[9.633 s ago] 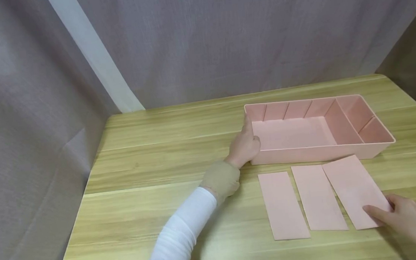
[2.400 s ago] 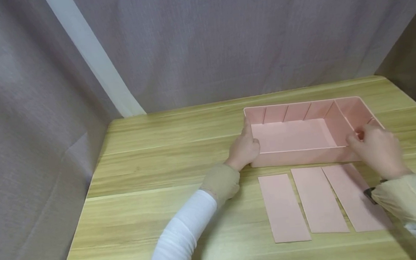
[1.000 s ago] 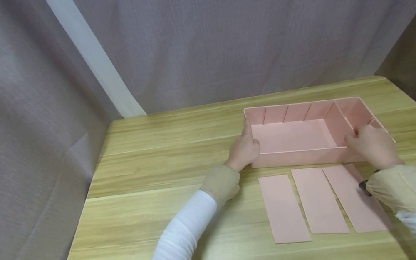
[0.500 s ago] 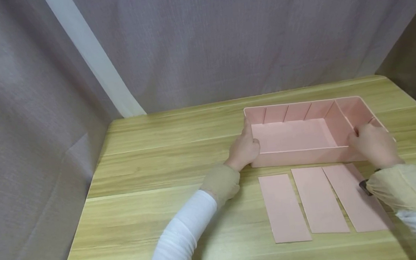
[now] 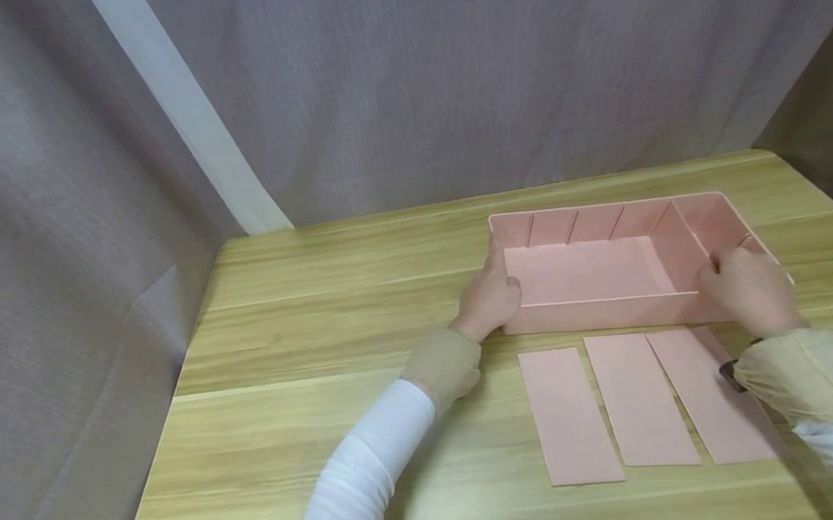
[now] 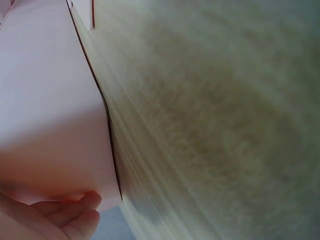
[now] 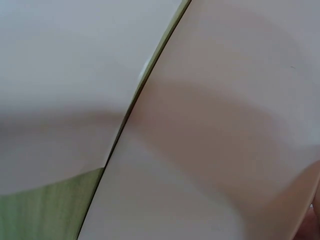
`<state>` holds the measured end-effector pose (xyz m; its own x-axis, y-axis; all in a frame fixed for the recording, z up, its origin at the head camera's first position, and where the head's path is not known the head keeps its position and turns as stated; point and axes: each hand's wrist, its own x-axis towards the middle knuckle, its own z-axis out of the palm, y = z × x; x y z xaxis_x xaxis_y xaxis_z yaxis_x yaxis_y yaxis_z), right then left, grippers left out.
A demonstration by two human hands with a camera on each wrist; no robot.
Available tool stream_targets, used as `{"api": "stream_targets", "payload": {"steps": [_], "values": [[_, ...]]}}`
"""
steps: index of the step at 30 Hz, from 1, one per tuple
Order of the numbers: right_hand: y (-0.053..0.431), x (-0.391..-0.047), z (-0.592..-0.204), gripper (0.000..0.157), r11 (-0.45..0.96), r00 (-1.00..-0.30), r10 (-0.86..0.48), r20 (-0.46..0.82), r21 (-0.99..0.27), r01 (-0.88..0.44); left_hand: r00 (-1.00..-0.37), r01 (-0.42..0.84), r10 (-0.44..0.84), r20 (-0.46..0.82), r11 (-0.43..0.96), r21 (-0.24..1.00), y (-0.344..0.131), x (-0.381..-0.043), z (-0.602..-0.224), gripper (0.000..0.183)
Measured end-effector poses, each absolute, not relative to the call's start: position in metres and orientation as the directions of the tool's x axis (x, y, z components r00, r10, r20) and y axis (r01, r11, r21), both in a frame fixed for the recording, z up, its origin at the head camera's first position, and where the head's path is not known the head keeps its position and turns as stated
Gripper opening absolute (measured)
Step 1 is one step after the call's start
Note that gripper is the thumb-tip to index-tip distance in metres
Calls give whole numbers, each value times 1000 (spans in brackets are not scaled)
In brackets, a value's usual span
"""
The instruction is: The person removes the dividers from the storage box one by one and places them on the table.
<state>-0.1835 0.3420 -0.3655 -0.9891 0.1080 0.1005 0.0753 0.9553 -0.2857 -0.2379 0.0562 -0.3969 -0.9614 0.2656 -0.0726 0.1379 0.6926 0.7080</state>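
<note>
A long pink divided storage box (image 5: 602, 311) stands at the back right of the table. My left hand (image 5: 489, 296) holds its left end, fingers against the outer wall in the left wrist view and thumb near the front rim. My right hand (image 5: 749, 288) reaches over the front wall into the right-hand section, where its curled fingers pinch around the short divider, mostly hidden beneath them. A long partition (image 5: 675, 250) runs front to back just left of that hand. Three flat pink divider panels, left (image 5: 570, 417), middle (image 5: 641, 400) and right (image 5: 708, 395), lie in front of the box.
The wood-grain table (image 5: 302, 321) extends left of the box. A grey curtain (image 5: 489, 77) hangs right behind the table's back edge. My right forearm, with a dark wristband (image 5: 732, 377), passes over the right-hand panel.
The right hand has left the right-hand panel, which now lies flat, and moved into the box's right section, shifting slightly there. The left hand keeps its hold.
</note>
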Motion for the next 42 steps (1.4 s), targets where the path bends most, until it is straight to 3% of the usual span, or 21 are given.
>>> {"api": "stream_targets", "payload": {"steps": [42], "values": [[341, -181, -369, 27, 952, -976, 114, 184, -301, 55, -961, 156, 273, -51, 684, 713, 55, -238, -400, 70]]}}
